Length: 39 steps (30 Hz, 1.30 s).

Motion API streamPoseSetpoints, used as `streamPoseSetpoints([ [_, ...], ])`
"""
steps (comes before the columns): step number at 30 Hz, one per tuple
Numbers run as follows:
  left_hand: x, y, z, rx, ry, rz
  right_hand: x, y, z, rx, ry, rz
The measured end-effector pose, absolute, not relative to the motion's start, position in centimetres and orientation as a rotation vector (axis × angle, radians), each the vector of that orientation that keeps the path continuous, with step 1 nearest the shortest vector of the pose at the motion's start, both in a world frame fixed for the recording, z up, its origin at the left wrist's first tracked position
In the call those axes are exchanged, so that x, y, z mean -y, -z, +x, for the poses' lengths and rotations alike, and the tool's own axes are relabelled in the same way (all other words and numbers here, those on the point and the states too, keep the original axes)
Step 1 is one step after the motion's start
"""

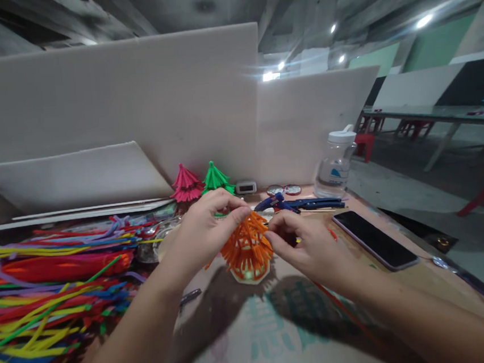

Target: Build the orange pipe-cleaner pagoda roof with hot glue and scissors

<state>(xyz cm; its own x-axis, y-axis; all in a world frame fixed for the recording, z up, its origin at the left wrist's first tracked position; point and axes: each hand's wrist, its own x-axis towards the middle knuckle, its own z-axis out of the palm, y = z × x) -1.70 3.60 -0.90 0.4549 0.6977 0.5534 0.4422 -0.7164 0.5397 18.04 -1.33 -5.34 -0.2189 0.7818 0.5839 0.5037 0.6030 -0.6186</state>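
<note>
Both the left hand [205, 224] and the right hand [305, 244] curl, apart from each other, at the orange, fringed, cone-shaped craft piece [255, 249] between them; whether they pinch it, I cannot tell.

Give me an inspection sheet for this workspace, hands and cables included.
Surface: tabletop, with green markings.
Job's things: orange piece in the middle; pink cone and green cone behind it.
Clutter: strips heaped at left; blue tools, phone and bottle at right.
Hands: left hand at the orange piece's top, right hand at its right side; grip unclear.
Cables: nothing seen.
Surroundings: white boards behind; another table and red stools at right.
</note>
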Motion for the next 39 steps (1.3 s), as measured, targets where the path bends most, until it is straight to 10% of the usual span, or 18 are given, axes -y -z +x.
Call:
streamPoseSetpoints([
  [17,-2.9,0.4,-1.6,-0.892,-1.105,2.120,1.6,2.7,17.3,1.684,-1.173,-0.959],
  [39,-5.4,1.9,-1.9,-1.038,-1.189,2.278,1.0,4.8,17.8,2.066,-0.259,-1.343],
])
